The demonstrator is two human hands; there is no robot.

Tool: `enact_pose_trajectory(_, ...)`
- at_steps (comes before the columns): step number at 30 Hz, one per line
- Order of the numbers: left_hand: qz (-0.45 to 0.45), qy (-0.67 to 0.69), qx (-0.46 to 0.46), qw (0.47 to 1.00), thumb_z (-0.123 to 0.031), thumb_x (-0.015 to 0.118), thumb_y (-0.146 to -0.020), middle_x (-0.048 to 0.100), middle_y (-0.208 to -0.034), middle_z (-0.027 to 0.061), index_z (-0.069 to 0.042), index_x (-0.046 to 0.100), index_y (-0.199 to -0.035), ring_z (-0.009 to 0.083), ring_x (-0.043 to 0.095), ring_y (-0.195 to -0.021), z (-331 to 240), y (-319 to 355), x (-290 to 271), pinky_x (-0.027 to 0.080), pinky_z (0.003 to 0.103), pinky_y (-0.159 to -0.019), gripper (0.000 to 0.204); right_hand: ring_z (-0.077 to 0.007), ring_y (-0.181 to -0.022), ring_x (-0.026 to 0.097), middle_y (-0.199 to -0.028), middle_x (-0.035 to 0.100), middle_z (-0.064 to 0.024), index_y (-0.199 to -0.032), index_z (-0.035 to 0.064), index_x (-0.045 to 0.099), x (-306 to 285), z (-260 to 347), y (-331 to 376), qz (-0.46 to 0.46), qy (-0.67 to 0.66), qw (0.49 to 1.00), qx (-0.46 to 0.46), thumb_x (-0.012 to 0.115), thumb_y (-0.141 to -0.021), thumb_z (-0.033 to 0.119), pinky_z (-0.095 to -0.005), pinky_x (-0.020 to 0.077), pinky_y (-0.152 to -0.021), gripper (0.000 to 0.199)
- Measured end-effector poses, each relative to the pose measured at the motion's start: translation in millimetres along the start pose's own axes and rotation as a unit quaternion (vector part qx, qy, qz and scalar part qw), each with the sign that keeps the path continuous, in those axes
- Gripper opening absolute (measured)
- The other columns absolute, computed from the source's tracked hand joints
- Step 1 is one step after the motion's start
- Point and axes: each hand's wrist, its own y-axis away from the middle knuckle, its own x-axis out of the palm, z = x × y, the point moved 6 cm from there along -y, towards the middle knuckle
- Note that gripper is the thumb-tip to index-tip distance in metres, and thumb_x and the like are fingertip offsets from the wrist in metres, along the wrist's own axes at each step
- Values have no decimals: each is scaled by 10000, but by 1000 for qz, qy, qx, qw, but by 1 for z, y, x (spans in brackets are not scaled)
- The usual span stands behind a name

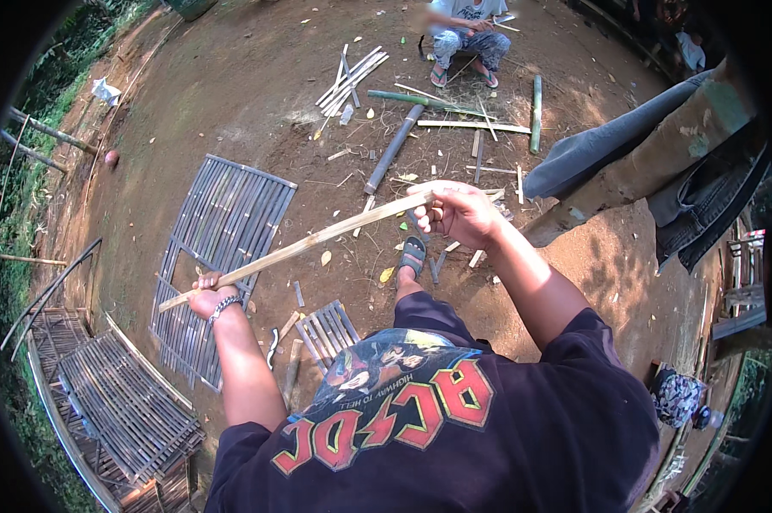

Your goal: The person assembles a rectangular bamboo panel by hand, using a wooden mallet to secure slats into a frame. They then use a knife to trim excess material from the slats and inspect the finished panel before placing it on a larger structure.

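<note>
A long pale bamboo strip runs from lower left up to the right, held at both ends. My left hand grips its lower end, a bracelet on the wrist. Near its upper end, my right hand is closed around it. Below the strip lies a dark slatted bamboo panel on the dirt. My foot in a sandal shows beneath the strip, next to a small slatted piece.
Another person sits at the top with split bamboo strips and green bamboo poles lying about. More slatted panels are stacked at lower left. A tree trunk draped with cloth stands at right.
</note>
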Motion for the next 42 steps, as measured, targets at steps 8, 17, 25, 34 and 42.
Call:
enact_pose_trajectory(8, -122, -4, 0, 992, -157, 414, -898, 445, -566, -9, -118, 461, -702, 116, 422, -440, 12, 20, 6, 394, 254, -419, 206, -247, -992, 688, -1147, 686, -181, -1385, -90, 505, 16, 50, -24, 84, -35, 996, -3, 478, -1012, 222, -390, 541, -914, 487)
enact_pose_trajectory(17, -125, -58, 21, 990, -311, 395, -1061, 523, -731, 33, -72, 522, -817, 173, 498, -610, 40, -7, -5, 456, 308, -564, 363, -228, -968, 696, -1086, 698, -134, -1346, -10, 551, -7, 73, -51, 0, 28, 1000, -1, 586, -1013, 223, -376, 562, -888, 407)
enact_pose_trajectory(25, -53, -68, 54, 995, -364, 457, -1054, 620, -786, 17, -119, 542, -841, 169, 606, -717, 68, 36, 83, 523, 349, -687, 336, -190, -906, 691, -1023, 685, -101, -1132, 23, 594, -69, 76, -58, -100, 55, 992, -52, 605, -1015, 241, -357, 577, -862, 247)
enact_pose_trajectory(34, 22, -86, 66, 994, -280, 624, -1007, 607, -793, 10, -91, 547, -951, 130, 598, -692, 96, 32, 143, 522, 282, -622, 211, -115, -820, 646, -900, 675, -44, -1097, 11, 648, -111, 71, -42, -159, 296, 942, -13, 670, -977, 236, -283, 543, -785, 256)
enact_pose_trajectory(42, 78, -217, 57, 971, -214, 634, -1003, 611, -827, 29, -66, 511, -1056, 127, 607, -724, 177, 28, 190, 512, 278, -628, 199, -96, -798, 616, -857, 688, -7, -1060, 58, 676, -82, 0, -22, -46, 490, 857, 155, 692, -956, 296, -284, 488, -749, 260)
